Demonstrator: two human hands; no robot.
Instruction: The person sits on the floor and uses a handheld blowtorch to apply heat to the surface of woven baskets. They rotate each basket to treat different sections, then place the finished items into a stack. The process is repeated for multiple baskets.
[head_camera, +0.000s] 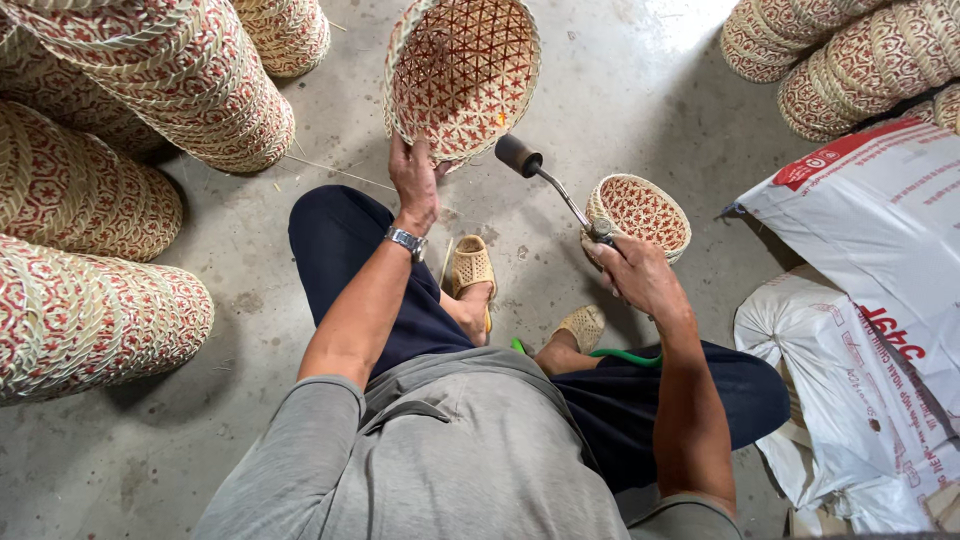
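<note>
Woven red-and-straw strips fill our view: we tilt a round basket (462, 75) on its edge, far and centre, open mouth facing us. Our left hand (415, 180) is closed on its near rim, fingers wrapped over the weave. Our right hand (632, 272) is clenched around the handle of a gas torch (548, 180), whose dark nozzle points up-left and sits just beside the basket's lower right rim. No flame shows that we can make out.

To do this well, we judge, the nozzle should sweep lightly along the rim and never linger, while the left hand turns the basket and keeps its fingers clear of the tip.

Around us: a smaller basket (640, 212) lies just behind the right hand, close enough to catch heat. A green hose (625, 355) runs across our lap, near our sandalled feet (472, 268). Stacked baskets (120, 150) crowd the left, and more stacked baskets (850, 55) sit at far right. White printed sacks (860, 300) hem in the right side. Bare concrete floor (620, 80) lies beyond.
</note>
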